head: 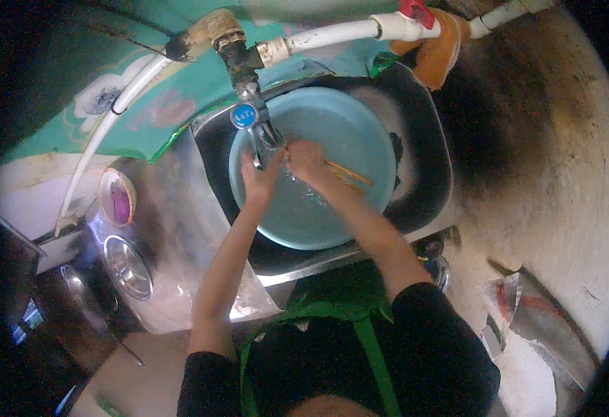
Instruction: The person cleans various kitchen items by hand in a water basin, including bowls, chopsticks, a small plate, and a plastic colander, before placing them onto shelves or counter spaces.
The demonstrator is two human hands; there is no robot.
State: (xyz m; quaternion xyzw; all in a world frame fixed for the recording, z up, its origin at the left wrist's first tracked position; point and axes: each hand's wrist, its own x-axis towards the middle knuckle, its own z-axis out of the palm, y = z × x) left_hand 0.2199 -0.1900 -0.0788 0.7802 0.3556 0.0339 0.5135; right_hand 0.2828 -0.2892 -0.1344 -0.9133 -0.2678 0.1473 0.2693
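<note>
A light-blue plastic basin (315, 245) with water in it sits in a dark sink (424, 203). My right hand (306, 160) is closed around thin wooden sticks (354, 176), likely chopsticks, which jut out to the right over the water. Close beside it, under the chrome faucet (269, 134), is my left hand (257, 180). Its thumb points up towards the right hand, while the faucet lever partly covers its fingers. Whether the left hand grips anything is hidden. Bubbles and ripples show on the water below the hands.
White pipes (330, 40) and a red valve handle (418, 13) run above the sink, with an orange cloth (434, 57) draped there. On the left counter (179, 208) stand a bowl with something purple (118, 197) and a metal bowl (128, 267). A ladle (88, 297) lies further left.
</note>
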